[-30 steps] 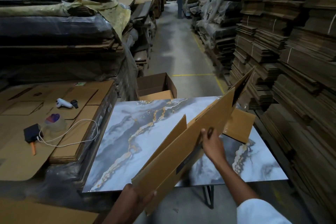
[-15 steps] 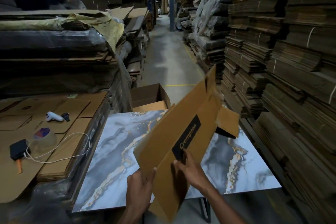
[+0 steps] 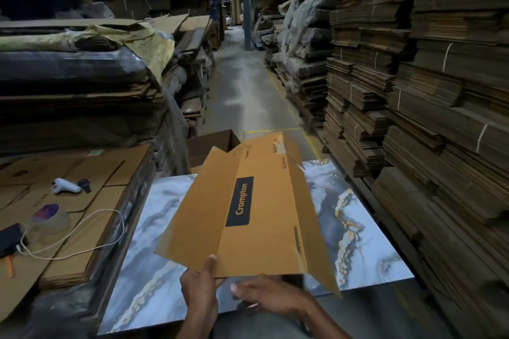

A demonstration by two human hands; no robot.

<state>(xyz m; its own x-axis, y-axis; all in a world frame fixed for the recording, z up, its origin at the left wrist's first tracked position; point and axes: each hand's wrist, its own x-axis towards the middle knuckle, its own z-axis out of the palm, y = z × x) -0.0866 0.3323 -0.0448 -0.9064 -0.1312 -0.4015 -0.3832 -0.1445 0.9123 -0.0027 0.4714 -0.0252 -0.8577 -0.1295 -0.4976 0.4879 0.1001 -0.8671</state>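
Observation:
A brown cardboard box (image 3: 261, 215) with a black "Crompton" label is partly unfolded and held flat-side up over a marble-patterned table (image 3: 358, 242). My left hand (image 3: 199, 292) grips the box's near edge, thumb on top and fingers underneath. Just below that near edge, to the right, my right hand (image 3: 272, 297) has its thumb and fingers loosely extended toward the left, and no grip on the box shows. The box's far flaps stick up and out.
Left of the table, a stack of flat cardboard (image 3: 68, 173) carries a tape roll (image 3: 48, 217), a white handheld device (image 3: 64, 186) and a black tool with a white cable (image 3: 9, 237). An open carton (image 3: 212, 143) stands behind the table. Tall cardboard stacks (image 3: 413, 118) line the aisle's right side.
The box has swung from standing on edge to lying flatter with its labelled face up. My right hand has come off that face and now sits below the near edge.

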